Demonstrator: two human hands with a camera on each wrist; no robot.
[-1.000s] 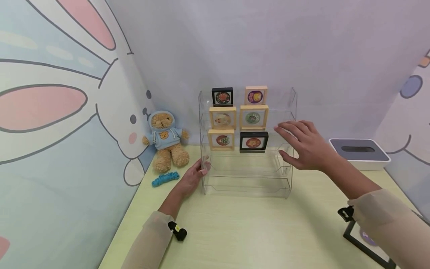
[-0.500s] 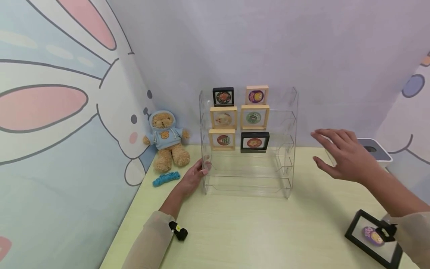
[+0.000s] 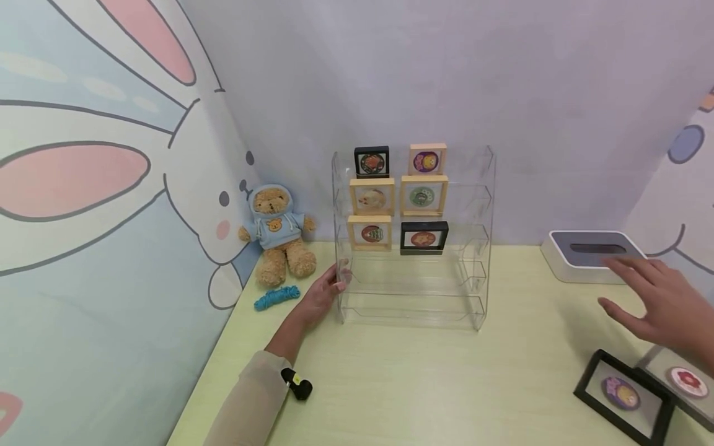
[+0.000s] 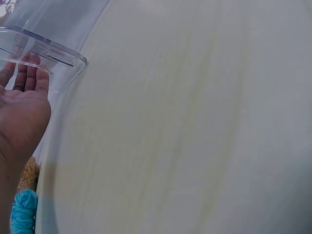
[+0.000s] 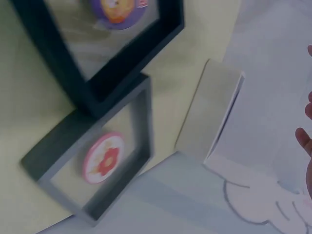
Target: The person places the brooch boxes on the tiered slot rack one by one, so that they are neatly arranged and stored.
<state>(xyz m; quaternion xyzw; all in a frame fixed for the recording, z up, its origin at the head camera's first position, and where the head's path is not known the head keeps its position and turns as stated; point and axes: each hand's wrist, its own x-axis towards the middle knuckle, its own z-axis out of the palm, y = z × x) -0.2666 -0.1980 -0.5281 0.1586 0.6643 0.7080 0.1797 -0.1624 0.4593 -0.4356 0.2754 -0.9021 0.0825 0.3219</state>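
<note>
My left hand (image 3: pixel 320 296) grips the left side panel of a clear acrylic display rack (image 3: pixel 413 293), thumb at the front edge. In the left wrist view, the fingers (image 4: pixel 30 78) lie against the rack's clear edge (image 4: pixel 53 48). Six small framed badges stand in pairs on the upper tiers, among them a black frame (image 3: pixel 424 238) and a wooden one (image 3: pixel 370 233). At the right, my empty right hand (image 3: pixel 664 303) hovers with fingers spread. Under and beside it lie a black frame with a purple badge (image 3: pixel 620 394) and a grey-edged frame with a flower badge (image 3: pixel 687 381).
A white tissue box (image 3: pixel 563 260) with a grey top stands at the back right. Left of the rack sit a teddy bear (image 3: pixel 277 232) in a blue hoodie and a bundle of blue cord (image 3: pixel 277 297). Fabric walls (image 3: pixel 413 74) enclose the table.
My right hand has moved away from the rack to the right, over the loose frames, which now show more fully. The left hand has kept its grip on the rack.
</note>
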